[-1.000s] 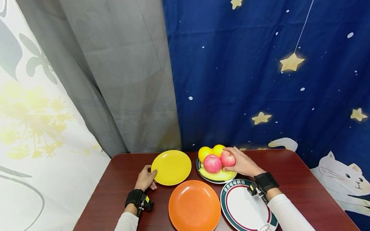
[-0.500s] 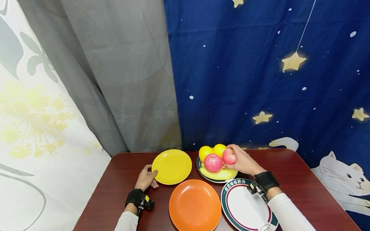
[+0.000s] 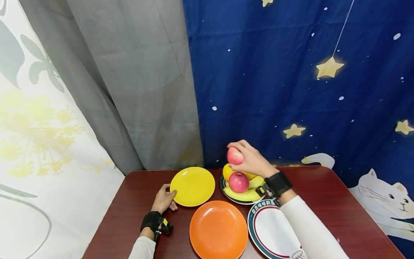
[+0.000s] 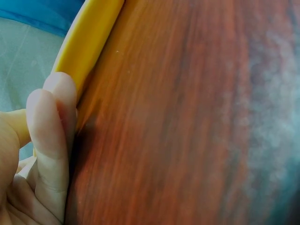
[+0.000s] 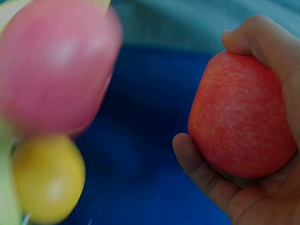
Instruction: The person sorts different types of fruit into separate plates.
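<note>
My right hand grips a red apple in the air above the fruit plate; the right wrist view shows fingers and thumb curved round this apple. On that plate lie another apple, bananas and yellow round fruit, partly hidden behind the hand and held apple. At the left, my left hand pinches the near left rim of a yellow plate, thumb on top. In the left wrist view, fingers press against the yellow plate's edge, low over the wood.
An orange plate lies at the front middle of the brown table. Right of it is a white plate with a green rim, partly under my right forearm. Grey and blue curtains hang right behind the table's back edge.
My right hand has lifted the apple off the fruit plate, moving it up and to the left. My left hand keeps its hold on the yellow plate.
</note>
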The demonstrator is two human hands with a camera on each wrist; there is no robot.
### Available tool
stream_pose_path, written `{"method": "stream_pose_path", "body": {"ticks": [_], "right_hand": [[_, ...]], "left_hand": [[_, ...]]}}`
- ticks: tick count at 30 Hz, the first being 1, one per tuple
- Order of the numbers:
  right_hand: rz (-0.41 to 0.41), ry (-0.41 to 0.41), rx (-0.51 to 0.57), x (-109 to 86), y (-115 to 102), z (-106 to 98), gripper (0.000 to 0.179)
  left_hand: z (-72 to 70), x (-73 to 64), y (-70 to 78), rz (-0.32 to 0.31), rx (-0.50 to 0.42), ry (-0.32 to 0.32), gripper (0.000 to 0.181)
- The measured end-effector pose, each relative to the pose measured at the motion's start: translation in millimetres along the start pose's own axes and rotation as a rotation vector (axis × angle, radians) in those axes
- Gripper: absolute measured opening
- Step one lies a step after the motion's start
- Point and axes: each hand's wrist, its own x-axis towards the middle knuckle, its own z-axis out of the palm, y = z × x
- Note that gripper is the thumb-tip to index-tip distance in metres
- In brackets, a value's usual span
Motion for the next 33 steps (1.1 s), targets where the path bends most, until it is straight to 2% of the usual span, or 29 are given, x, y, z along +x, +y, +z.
{"method": "stream_pose_path", "body": {"ticks": [6, 12, 17, 22, 28, 33], "right_hand": [[-0.061, -0.082, 0.007, 40.9, -38, 43, 0.068], [-0.089, -0.175, 0.008, 62.9, -62, 102, 0.066], [-0.091, -0.266, 0.009, 63.6, -79, 148, 0.066], [-0.077, -0.361, -0.019, 58.4, -90, 181, 0.07], [-0.033, -0.405, -0.093, 51.8, -93, 203, 0.069], [-0.01, -0.416, -0.125, 46.7, -90, 212, 0.07]], "left_hand": [[2.1, 0.1, 2.4, -0.003, 0.008, -0.007, 0.057], [1.8, -0.2, 4.5, -0.005, 0.024, 0.001, 0.055], [1.4, 0.3, 4.1, -0.012, 0.029, 0.002, 0.054], [2.2, 3.0, 3.4, -0.005, 0.017, 0.0, 0.052], [2.9, 4.5, 3.2, -0.001, 0.009, 0.004, 0.051], [2.6, 3.2, 0.8, -0.004, 0.01, 0.001, 0.052]]}}
